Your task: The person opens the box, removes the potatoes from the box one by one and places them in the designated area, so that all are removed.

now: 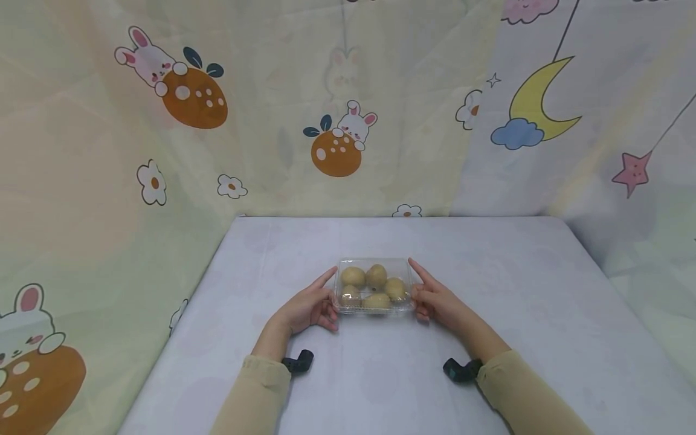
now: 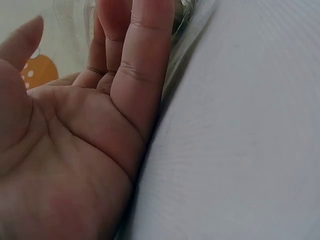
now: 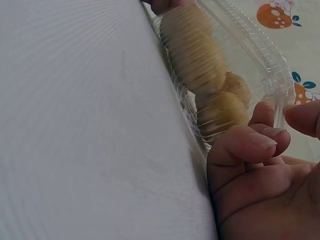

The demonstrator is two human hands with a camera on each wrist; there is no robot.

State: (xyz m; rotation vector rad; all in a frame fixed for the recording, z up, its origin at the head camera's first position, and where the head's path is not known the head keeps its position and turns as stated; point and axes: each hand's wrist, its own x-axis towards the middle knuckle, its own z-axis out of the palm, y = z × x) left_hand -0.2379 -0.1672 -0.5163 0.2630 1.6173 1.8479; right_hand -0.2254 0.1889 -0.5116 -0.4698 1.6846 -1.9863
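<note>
A clear plastic box (image 1: 402, 267) with its lid down sits on the cloth, several round tan potatoes (image 1: 376, 276) inside it. My left hand (image 1: 307, 308) is at the box's left side, one digit stretched along to the far corner. In the left wrist view its lower fingers (image 2: 145, 75) run fairly straight towards the plastic, the thumb standing apart. At the right side, my right hand (image 1: 440, 302) holds the box edge. In the right wrist view its curled fingers (image 3: 245, 142) and thumb tip meet the lid's corner. Both hands' lower edges rest low on the cloth.
A pale cloth covers the table (image 1: 375, 374). Behind it and at the sides hangs a curtain (image 1: 272, 90) printed with rabbits, flowers and a moon. Dark wrist cameras (image 1: 462, 370) are strapped near both sleeves.
</note>
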